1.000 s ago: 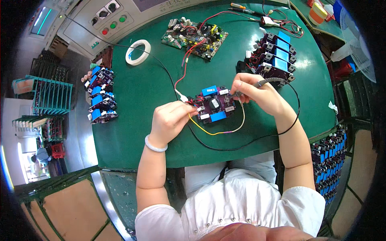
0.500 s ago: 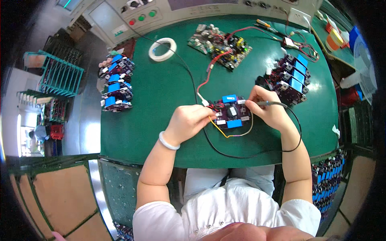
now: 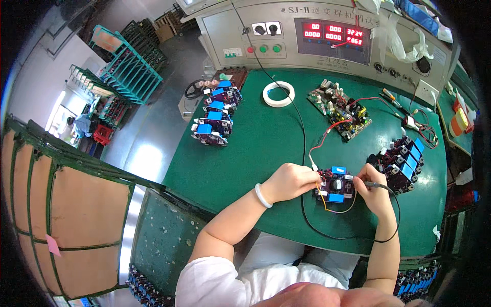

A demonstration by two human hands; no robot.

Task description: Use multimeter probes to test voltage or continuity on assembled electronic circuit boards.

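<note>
Mid-test, by the look of it: small circuit board point(image 3: 335, 188) with blue parts lying near the front edge of the green bench top point(image 3: 255, 148), right of centre, still wired by red and yellow leads. Left hand point(image 3: 287, 181) curled over the board's left end, fingertips pinching the leads there; right hand point(image 3: 372, 193) closed around a dark probe point(image 3: 377, 184) on a black cable, tip touching the board's right end. Stacked at the left edge, a pile of like boards point(image 3: 215, 115); another pile point(image 3: 401, 161) near the right edge, just beside the right hand; cannot tell which pile is finished. Toward the back edge, a white tape ring point(image 3: 279, 94) and a larger green board point(image 3: 340, 108). Behind the back edge, a grey test console point(image 3: 327, 36) with red numeric displays, red and green round buttons, a small yellow-and-white label at left.
</note>
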